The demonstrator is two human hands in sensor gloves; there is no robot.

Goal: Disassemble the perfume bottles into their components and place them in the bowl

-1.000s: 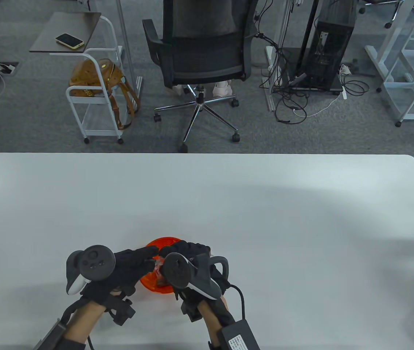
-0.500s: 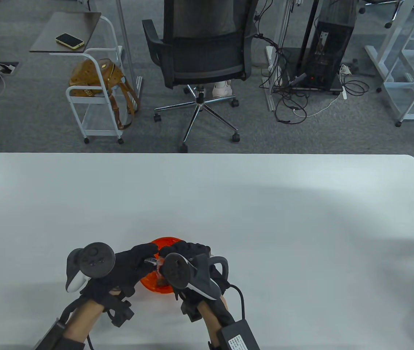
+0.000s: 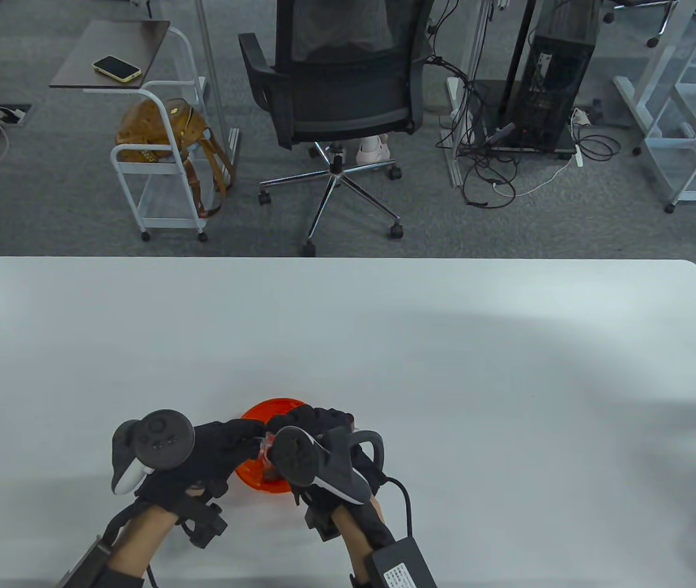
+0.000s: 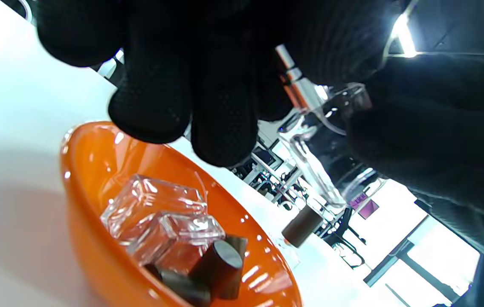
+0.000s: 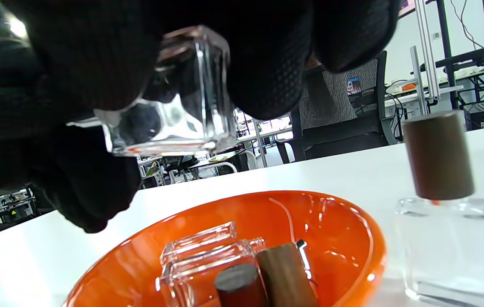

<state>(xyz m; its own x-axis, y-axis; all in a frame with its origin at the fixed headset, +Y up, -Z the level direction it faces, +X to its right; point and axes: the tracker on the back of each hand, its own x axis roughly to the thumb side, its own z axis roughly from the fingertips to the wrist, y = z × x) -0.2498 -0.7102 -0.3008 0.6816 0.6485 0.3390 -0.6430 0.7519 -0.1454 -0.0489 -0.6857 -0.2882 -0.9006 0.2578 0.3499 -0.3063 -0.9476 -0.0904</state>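
Note:
An orange bowl [image 3: 277, 405] sits near the table's front edge. In it lie two clear glass bottles [image 5: 207, 256] and brown caps [image 5: 284, 268]. Both hands meet just above it. My right hand [image 3: 293, 424] grips a clear square glass bottle [image 5: 178, 115] with no cap. My left hand [image 3: 250, 432] pinches the metal spray pump [image 4: 291, 81] at that bottle's neck. Another bottle [image 5: 450, 247], with its brown cap [image 5: 438, 153] on, stands upright on the table right beside the bowl. In the table view the hands hide it.
A black power brick [image 3: 400, 566] with its cable lies at the table's front edge, behind my right wrist. Beyond the far edge stand an office chair [image 3: 342, 92] and a white cart [image 3: 164, 177] with a brown bag.
My left hand's fingers have curled in and drawn slightly back to the left at the bottle's neck. The right hand and the bowl have stayed almost still.

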